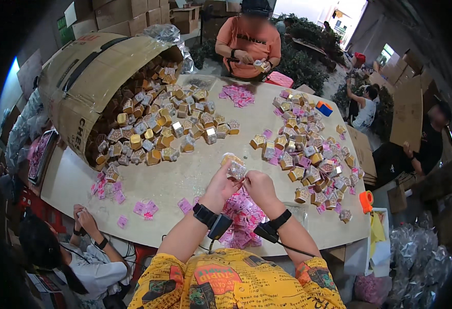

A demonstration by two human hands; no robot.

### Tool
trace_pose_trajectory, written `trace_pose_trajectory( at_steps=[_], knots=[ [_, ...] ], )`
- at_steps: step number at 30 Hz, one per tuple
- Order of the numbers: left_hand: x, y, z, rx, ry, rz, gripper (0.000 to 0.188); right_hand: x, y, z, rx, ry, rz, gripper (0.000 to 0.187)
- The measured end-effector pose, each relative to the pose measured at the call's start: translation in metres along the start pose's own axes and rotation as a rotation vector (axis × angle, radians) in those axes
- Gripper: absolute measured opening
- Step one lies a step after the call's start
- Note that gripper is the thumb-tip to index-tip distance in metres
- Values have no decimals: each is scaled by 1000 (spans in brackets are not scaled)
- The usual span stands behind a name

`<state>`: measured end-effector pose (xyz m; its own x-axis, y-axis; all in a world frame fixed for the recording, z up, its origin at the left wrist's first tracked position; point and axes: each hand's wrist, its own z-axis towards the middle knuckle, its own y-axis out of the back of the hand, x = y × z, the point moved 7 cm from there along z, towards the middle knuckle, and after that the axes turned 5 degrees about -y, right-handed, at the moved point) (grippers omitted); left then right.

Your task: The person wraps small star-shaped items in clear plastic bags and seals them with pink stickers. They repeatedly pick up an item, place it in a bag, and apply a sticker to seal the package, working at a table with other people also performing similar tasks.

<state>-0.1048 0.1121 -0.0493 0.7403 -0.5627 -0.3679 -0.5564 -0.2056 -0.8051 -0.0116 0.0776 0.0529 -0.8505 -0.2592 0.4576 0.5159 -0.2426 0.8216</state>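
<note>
Currently, you are working over the table (pixel 71 180). Your left hand (pixel 218 189) is holding one gold-and-clear house-shaped ornament (pixel 236 169) above the table's near-middle area, with thumb and fingers closing on it. Your right hand (pixel 261 190) is adjoining the left hand over the same area of the table; its fingers are curling into a narrow pinch by the ornament's lower side, and you cannot tell from this view whether anything is sitting between the fingertips. Below your wrists, a heap of pink tags (pixel 241 219) is lying toward the table's near edge. A large cardboard carton (pixel 74 90) is resting on its side at the table's far left, and loose ornaments (pixel 182 126) are spreading from its mouth toward the table's middle. A second group of ornaments (pixel 308 154), mixed with pink tags, is covering the table's right part. A small tag pile (pixel 236 96) is lying near the table's far edge. A blue-and-orange object (pixel 324 108) is sitting at the table's far right edge. Beyond the table's far edge, a person in an orange shirt (pixel 247 44) is facing you.
</note>
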Motion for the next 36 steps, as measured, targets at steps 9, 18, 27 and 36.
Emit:
trace_pose_trajectory(
  at_steps=[9, 18, 27, 36],
  knots=[
    [0, 4, 3, -59, -23, 60, 44, -6, -5, -1, -22, 14, -10, 11],
    [3, 19, 12, -102, 17, 103, 43, -9, -9, -1, -3, 46, 16, 11],
    [12, 21, 12, -99, 108, -11, 49, -10, -10, 1, 30, 6, 51, 10],
    [-3, -1, -9, -133, -158, 232, 43, -16, -11, 5, 65, -92, 114, 11]
  ],
)
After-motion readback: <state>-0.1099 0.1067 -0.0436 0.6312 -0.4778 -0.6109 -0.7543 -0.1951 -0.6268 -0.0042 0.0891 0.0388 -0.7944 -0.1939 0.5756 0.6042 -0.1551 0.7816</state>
